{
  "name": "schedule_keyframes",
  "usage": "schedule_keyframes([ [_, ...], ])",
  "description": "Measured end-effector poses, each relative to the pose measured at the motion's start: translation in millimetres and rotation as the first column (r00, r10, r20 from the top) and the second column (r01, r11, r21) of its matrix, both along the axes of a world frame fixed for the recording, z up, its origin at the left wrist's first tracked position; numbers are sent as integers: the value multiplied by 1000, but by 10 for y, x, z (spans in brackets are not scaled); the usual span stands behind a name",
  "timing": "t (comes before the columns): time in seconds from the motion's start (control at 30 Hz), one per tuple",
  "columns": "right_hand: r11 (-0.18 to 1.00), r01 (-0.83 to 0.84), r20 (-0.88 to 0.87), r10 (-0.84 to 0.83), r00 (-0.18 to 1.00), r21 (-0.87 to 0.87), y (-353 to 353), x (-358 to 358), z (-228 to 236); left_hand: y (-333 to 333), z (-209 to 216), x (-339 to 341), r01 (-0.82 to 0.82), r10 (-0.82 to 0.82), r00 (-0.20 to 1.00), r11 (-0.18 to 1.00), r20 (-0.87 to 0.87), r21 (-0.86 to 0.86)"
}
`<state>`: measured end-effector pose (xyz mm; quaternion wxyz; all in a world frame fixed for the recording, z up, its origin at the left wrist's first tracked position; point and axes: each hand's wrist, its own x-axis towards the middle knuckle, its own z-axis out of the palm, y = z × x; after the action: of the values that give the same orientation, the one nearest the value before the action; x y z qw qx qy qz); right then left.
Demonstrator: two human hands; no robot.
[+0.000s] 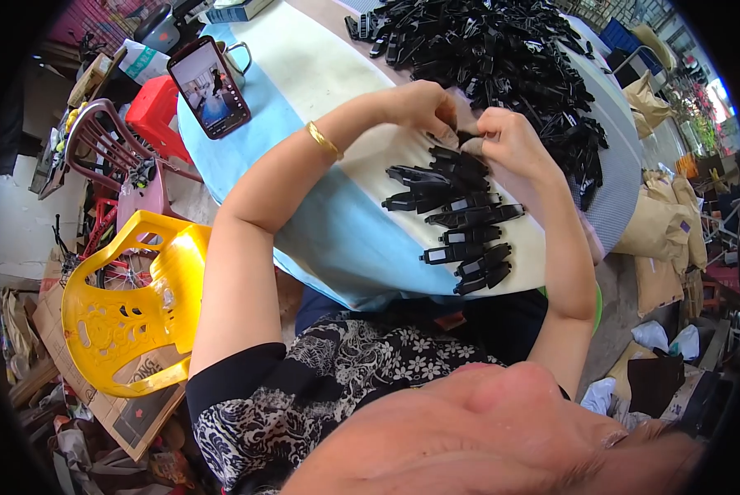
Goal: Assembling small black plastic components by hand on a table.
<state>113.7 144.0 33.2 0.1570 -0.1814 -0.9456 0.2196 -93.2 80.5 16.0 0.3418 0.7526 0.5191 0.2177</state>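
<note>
Over the cloth-covered table, my left hand and my right hand come together with fingers pinched. Between the fingertips a dark bit of a small black plastic part shows; most of it is hidden by the fingers. Just below the hands, several black plastic clip-like pieces lie in a loose column on the cloth, some with pale rectangular faces. Beyond my hands spreads a large heap of similar black plastic pieces, reaching down past my right hand.
A phone leans against a metal mug at the table's left side. Left of the table stand a yellow plastic chair, a red stool and a pink chair. Brown paper sacks stand at the right.
</note>
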Motion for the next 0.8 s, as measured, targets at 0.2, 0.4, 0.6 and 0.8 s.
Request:
schedule_keyframes([
  [0.2,964,101,-207,-50,977,247,219,-240,-118,218,-149,-337,-499,521,842,650,142,573],
  [0.4,771,161,-71,-149,986,616,401,-701,-317,230,-294,-338,-364,462,887,687,8,629],
  [0.6,918,94,-184,-23,983,386,273,-693,-302,281,-337,-420,-384,515,857,657,-15,649],
  [0.8,994,-28,-94,38,995,108,141,-543,-130,167,-72,-467,-478,493,843,870,215,-118],
])
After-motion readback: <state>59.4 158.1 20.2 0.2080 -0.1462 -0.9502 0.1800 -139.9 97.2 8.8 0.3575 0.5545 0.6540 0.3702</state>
